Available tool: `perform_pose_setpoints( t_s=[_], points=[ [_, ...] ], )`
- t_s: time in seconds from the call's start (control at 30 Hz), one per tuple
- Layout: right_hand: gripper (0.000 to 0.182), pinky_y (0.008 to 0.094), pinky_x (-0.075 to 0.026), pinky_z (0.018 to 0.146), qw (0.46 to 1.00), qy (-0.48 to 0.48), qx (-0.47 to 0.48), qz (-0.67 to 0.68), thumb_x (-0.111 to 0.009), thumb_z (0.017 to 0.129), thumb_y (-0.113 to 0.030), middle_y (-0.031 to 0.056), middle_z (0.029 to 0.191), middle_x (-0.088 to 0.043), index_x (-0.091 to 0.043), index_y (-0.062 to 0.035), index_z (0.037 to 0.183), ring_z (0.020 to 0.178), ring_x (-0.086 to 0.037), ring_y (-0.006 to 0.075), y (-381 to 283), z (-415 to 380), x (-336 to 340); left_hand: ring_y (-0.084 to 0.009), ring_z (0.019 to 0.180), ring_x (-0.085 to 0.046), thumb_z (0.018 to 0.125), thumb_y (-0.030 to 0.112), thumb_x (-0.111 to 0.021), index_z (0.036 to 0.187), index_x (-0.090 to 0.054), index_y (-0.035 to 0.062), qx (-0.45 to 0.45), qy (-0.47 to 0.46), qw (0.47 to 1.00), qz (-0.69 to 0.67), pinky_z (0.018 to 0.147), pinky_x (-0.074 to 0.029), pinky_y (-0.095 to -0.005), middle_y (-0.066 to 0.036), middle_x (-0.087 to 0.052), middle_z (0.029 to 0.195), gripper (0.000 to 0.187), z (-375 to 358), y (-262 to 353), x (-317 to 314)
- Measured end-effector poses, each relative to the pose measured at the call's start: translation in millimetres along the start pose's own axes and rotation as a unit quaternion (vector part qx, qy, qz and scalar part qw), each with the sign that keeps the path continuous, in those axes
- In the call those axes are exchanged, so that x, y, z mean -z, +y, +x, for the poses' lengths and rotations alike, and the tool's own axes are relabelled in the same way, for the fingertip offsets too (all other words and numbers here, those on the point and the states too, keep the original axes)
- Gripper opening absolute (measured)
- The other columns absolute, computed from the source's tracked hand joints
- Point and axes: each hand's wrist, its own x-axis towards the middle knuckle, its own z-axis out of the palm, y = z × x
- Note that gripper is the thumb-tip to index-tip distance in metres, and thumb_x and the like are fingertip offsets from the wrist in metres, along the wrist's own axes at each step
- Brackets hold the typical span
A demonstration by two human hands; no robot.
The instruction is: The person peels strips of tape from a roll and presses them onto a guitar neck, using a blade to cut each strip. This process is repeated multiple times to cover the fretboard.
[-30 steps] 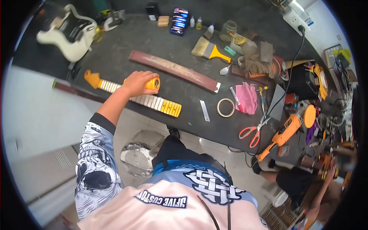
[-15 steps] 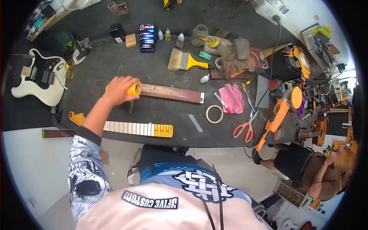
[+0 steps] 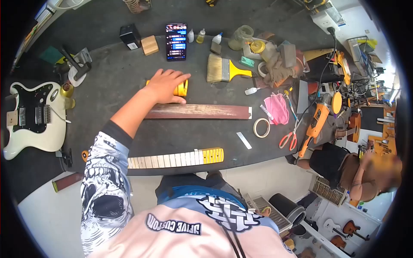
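My left hand (image 3: 165,86) reaches over the dark bench, its fingers over a yellow roll (image 3: 182,88) that looks like tape; part of the roll is hidden under the palm. Just in front of it lies a long bar with a worn, reddish-brown face (image 3: 198,112), its left end covered by my wrist. Closer to the bench's near edge is a guitar neck (image 3: 172,160) with a pale fretboard, yellow at its right end; my sleeve hides part of its left. My right hand is out of sight.
At left lies a white guitar body (image 3: 36,116). A phone (image 3: 176,42), a wide brush (image 3: 226,69) and small bottles stand or lie farther back. On the right are a masking tape ring (image 3: 261,128), scissors (image 3: 290,137) and an orange power tool (image 3: 316,124). A person (image 3: 344,172) is at far right.
My left hand has moved with the yellow roll from over the bar's left part to behind the bar. The whole view has shifted, so bench items appear farther right.
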Motion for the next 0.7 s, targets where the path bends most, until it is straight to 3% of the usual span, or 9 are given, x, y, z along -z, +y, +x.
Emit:
perform_pose_setpoints(
  t_s=[0.07, 0.17, 0.2, 0.27, 0.33, 0.43, 0.53, 0.6, 0.7],
  points=[
    [0.099, 0.0407, -0.057, 0.070, 0.999, 0.026, 0.036, 0.012, -0.075, 0.081, -0.018, 0.0215, 0.104, -0.066, -0.020, -0.0007, 0.161, 0.084, -0.071, 0.0280, -16, -3, 5, -0.0340, 0.148, -0.038, 0.078, 0.050, -0.084, 0.161, -0.030, 0.0194, 0.019, 0.035, 0.999, -0.026, 0.121, -0.030, -0.0544, -0.012, -0.047, 0.154, 0.104, -19, 10, 18],
    [0.099, 0.0400, -0.056, 0.077, 0.976, 0.104, 0.188, -0.027, -0.074, 0.082, -0.016, 0.0136, 0.088, -0.070, -0.017, -0.0023, 0.162, 0.083, -0.069, 0.0272, -25, 5, 6, -0.0380, 0.139, -0.047, 0.080, 0.039, -0.084, 0.154, -0.041, 0.0105, 0.048, 0.187, 0.980, -0.050, 0.115, -0.036, -0.0533, -0.016, -0.053, 0.148, 0.090, -96, 27, 44],
    [0.101, 0.0398, -0.053, 0.086, 0.997, 0.011, 0.070, -0.005, -0.075, 0.081, -0.018, 0.0122, 0.088, -0.070, -0.017, -0.0034, 0.163, 0.087, -0.069, 0.0272, -51, -1, 22, -0.0388, 0.135, -0.051, 0.081, 0.035, -0.084, 0.151, -0.046, 0.0074, 0.064, 0.219, 0.972, -0.058, 0.113, -0.039, -0.0518, -0.017, -0.055, 0.145, 0.084, -135, 41, 47],
    [0.102, 0.0393, -0.054, 0.087, 0.996, -0.003, 0.090, 0.000, -0.075, 0.081, -0.020, 0.0114, 0.091, -0.072, -0.017, -0.0069, 0.164, 0.089, -0.070, 0.0287, -56, 15, 27, -0.0377, 0.117, -0.060, 0.083, 0.025, -0.081, 0.131, -0.063, 0.0039, 0.098, 0.292, 0.942, -0.135, 0.102, -0.046, -0.0467, -0.017, -0.066, 0.125, 0.055, -218, 91, 28],
    [0.101, 0.0406, -0.054, 0.090, 0.987, -0.015, 0.142, -0.072, -0.074, 0.082, -0.023, 0.0093, 0.093, -0.073, -0.018, -0.0114, 0.165, 0.094, -0.071, 0.0299, -77, 25, 45, -0.0385, 0.111, -0.062, 0.089, 0.017, -0.074, 0.122, -0.065, 0.0019, 0.247, 0.226, 0.912, -0.237, 0.098, -0.048, -0.0463, -0.019, -0.066, 0.119, 0.037, -320, 153, -49],
    [0.102, 0.0413, -0.052, 0.094, 0.968, -0.058, 0.234, -0.071, -0.073, 0.081, -0.025, 0.0085, 0.092, -0.074, -0.016, -0.0122, 0.165, 0.098, -0.071, 0.0322, -68, 93, 70, -0.0358, 0.109, -0.064, 0.103, 0.026, -0.058, 0.119, -0.064, -0.0016, 0.565, 0.001, 0.732, -0.381, 0.095, -0.051, -0.0434, -0.020, -0.067, 0.114, 0.032, -441, 292, -231],
    [0.101, 0.0373, -0.057, 0.073, 0.976, -0.018, 0.214, -0.041, -0.072, 0.083, -0.017, 0.0087, 0.085, -0.071, -0.014, -0.0106, 0.165, 0.075, -0.069, 0.0240, -87, 112, 111, -0.0350, 0.110, -0.064, 0.103, 0.026, -0.058, 0.120, -0.064, -0.0005, 0.611, -0.247, 0.602, -0.452, 0.096, -0.050, -0.0432, -0.020, -0.066, 0.115, 0.033, -508, 390, -359],
    [0.099, 0.0342, -0.055, 0.056, 0.982, -0.008, 0.187, 0.030, -0.070, 0.083, -0.011, 0.0072, 0.079, -0.068, -0.013, -0.0090, 0.164, 0.061, -0.064, 0.0182, -100, 120, 128, -0.0344, 0.111, -0.063, 0.102, 0.027, -0.058, 0.121, -0.064, 0.0001, 0.607, -0.254, 0.587, -0.472, 0.097, -0.050, -0.0431, -0.019, -0.066, 0.116, 0.033, -516, 408, -383],
    [0.099, 0.0365, -0.055, 0.056, 0.976, 0.021, 0.214, 0.025, -0.070, 0.082, -0.011, 0.0094, 0.082, -0.068, -0.013, -0.0089, 0.164, 0.062, -0.065, 0.0205, -80, 156, 137, -0.0336, 0.112, -0.063, 0.102, 0.028, -0.058, 0.122, -0.064, 0.0011, 0.599, -0.227, 0.597, -0.484, 0.098, -0.049, -0.0428, -0.019, -0.066, 0.117, 0.033, -508, 400, -392]
  ],
)
